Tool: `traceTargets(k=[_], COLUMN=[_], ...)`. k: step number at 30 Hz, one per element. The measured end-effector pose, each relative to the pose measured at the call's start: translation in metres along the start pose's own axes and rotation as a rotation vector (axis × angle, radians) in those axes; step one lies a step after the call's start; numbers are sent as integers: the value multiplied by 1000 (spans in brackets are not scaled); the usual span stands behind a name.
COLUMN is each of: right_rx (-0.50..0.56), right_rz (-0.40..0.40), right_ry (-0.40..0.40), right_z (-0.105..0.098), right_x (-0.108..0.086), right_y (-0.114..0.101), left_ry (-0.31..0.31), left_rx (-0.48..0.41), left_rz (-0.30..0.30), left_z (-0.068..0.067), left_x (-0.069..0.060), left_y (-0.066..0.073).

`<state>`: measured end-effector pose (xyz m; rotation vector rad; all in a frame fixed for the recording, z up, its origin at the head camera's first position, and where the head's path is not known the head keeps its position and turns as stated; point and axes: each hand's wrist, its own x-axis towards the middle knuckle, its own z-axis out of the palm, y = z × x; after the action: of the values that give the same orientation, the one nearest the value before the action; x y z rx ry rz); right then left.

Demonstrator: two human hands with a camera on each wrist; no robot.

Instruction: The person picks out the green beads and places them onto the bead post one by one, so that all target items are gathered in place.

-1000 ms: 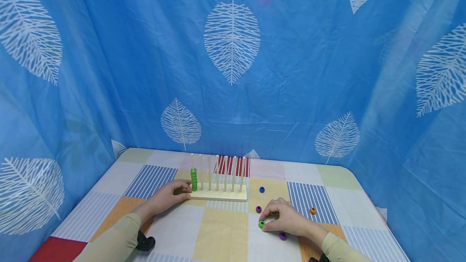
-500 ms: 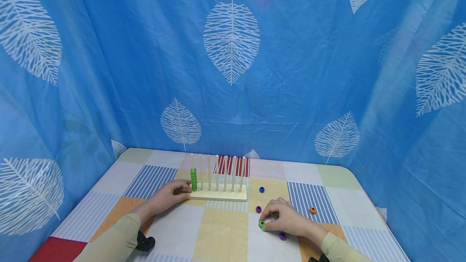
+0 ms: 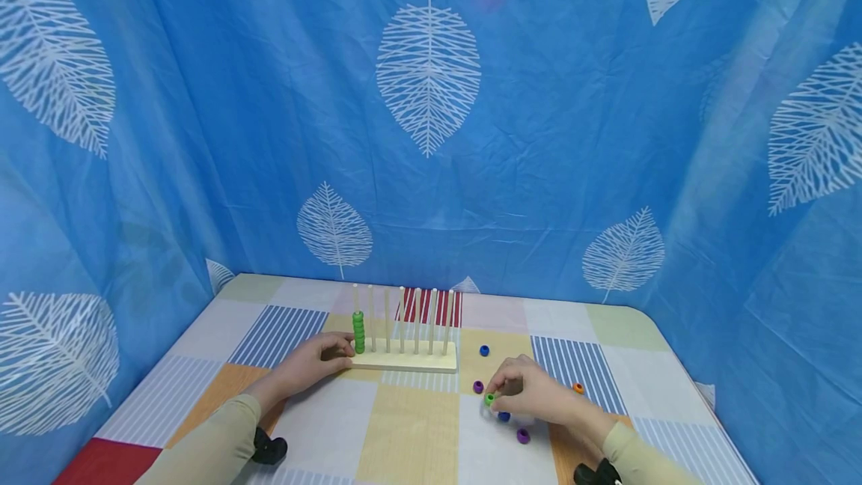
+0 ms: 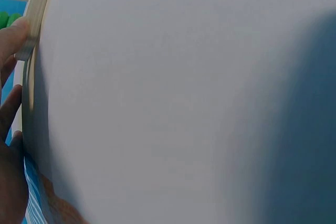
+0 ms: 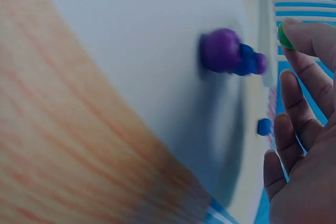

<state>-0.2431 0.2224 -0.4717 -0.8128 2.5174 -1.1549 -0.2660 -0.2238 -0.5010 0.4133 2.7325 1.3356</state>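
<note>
My left hand (image 3: 315,363) holds the left end of a pale wooden peg stand (image 3: 411,362), its thumb (image 4: 16,34) on the base edge in the left wrist view. Several upright pegs rise from the base. Green beads (image 3: 359,333) are stacked on the leftmost peg; the other pegs are bare. Right of the stand, my right hand (image 3: 528,393) pinches a green bead (image 3: 489,400) between thumb and index finger, just above the cloth. In the right wrist view this bead (image 5: 285,36) is partly hidden by the fingertips, and the other fingers are loosely bent.
Loose beads lie around my right hand: a blue one (image 3: 504,417) below it, a purple one (image 3: 523,436) nearer me, another purple one (image 3: 478,387), a farther blue one (image 3: 484,350) and an orange one (image 3: 578,388). A patchwork cloth (image 3: 411,425) covers the table; blue curtains (image 3: 539,133) surround it.
My right hand has lifted the green bead off the cloth and moved slightly away from me, uncovering the blue bead beneath. The left hand and peg stand have stayed put.
</note>
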Motion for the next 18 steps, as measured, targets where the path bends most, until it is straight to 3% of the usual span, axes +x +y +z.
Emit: traceTargets(k=[18], right_rx=[-77], right_rz=[-30], right_ry=[133], right_z=[-47], right_x=[16], right_y=[-28], left_ry=[-4], left_rx=[-11], left_rz=[-13], left_z=[0], left_x=[0], left_y=[0])
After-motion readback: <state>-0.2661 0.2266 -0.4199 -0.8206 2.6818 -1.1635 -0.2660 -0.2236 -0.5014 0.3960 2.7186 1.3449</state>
